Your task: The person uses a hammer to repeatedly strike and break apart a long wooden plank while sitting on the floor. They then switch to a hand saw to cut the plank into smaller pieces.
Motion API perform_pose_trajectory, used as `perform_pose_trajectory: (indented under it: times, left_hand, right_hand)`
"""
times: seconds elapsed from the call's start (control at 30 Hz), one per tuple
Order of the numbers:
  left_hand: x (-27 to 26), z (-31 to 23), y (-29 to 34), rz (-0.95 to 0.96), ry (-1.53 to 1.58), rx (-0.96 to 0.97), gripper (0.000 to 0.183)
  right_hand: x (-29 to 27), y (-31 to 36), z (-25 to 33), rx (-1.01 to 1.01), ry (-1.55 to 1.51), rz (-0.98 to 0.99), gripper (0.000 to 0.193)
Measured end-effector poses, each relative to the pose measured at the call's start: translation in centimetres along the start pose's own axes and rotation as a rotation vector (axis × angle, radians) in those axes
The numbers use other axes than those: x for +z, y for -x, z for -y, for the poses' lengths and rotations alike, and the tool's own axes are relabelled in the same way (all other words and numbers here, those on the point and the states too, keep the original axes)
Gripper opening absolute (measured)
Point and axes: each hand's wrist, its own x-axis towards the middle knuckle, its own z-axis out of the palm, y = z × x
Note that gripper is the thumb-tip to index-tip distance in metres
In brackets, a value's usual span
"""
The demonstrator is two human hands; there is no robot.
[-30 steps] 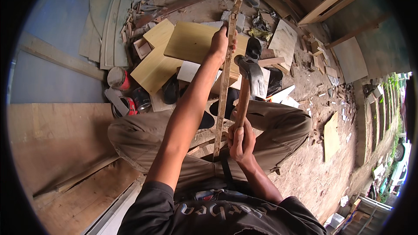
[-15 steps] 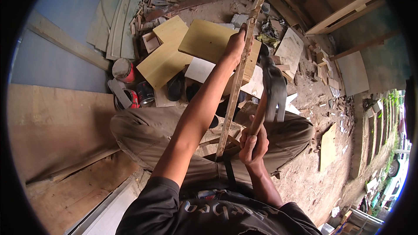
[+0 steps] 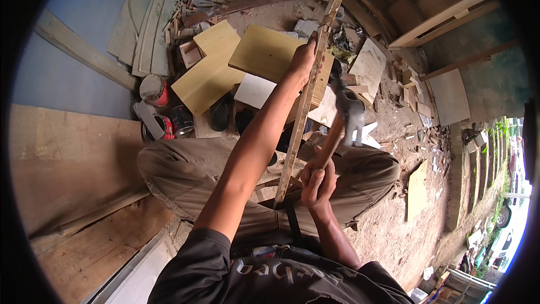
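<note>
My left hand (image 3: 305, 59) is closed around a long, narrow wooden strip (image 3: 301, 121), which slants from between my legs up and away to the right. In my right hand (image 3: 319, 183) is a claw hammer (image 3: 334, 135), gripped by its wooden handle. The dark hammer head, slightly blurred, stands just right of the strip and apart from it, claw toward me. Beyond the left hand lies a yellowish board (image 3: 264, 53), partly hidden by the hand and strip. Whether the strip's upper part rests on that board I cannot tell.
More yellow board (image 3: 211, 81) lies left of centre, beside red and dark cans (image 3: 154, 90). Wood offcuts (image 3: 413, 87) litter the dirt floor on the right. A plywood panel (image 3: 73, 163) stands at my left, and a wooden frame (image 3: 444, 17) is at the upper right.
My right hand and the hammer have shifted slightly left and the hammer head sits a little higher, nearer the strip. The left hand keeps its grip on the strip.
</note>
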Motion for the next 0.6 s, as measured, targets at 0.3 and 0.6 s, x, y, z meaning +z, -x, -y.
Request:
perform_pose_trajectory:
  times: [0.3, 0.6]
  left_hand:
    - [-0.2, -0.1, -0.1, -0.012, 0.008, 0.016, 0.056]
    - [-0.2, -0.2, 0.1, -0.018, 0.019, 0.018, 0.055]
  right_hand:
    - [0.2, -0.7, 0.6, 0.145, -0.092, -0.003, 0.048]
    - [-0.6, -0.8, 0.9, 0.216, 0.067, 0.072, 0.041]
